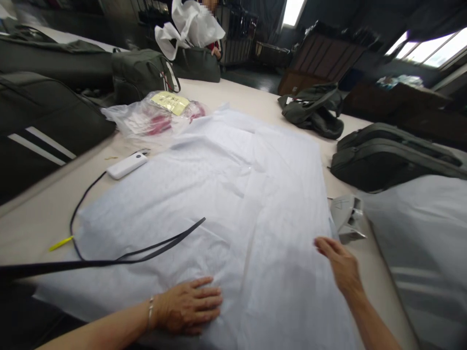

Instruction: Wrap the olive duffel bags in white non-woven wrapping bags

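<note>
We count: bare hands (189,307), two; bracelet (151,311), one; broad white sheet (233,194), one; uncovered dark bags (146,73), six that we can make out; bag under a pale cover (423,243), one; white handheld device (127,166), one; yellow tag (61,243), one; clear plastic bag (133,119), one; yellow label (170,102), one; other person (216,50), one. Straps or cords (160,251) overlap, so we cannot tally them exactly.

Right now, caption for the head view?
Left hand flat on a white sheet, right hand at its edge, dark green bags around the table.
</note>
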Motion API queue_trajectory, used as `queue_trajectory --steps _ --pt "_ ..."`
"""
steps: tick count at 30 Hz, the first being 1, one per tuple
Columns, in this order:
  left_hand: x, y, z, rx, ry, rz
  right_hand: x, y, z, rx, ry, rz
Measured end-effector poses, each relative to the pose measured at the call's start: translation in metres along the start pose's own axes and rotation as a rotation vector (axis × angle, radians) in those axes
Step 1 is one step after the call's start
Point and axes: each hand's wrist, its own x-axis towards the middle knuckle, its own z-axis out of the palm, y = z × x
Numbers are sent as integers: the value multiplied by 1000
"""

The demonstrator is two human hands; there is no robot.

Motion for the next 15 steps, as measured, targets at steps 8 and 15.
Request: queue_trajectory --steps 8,15 --pt "-11 -2 23 -9 120 38 -92 -99 188 -154 -886 -110" --pt "-16 -6 50 -8 185 41 -67 -93 221 -569 -746 -112"
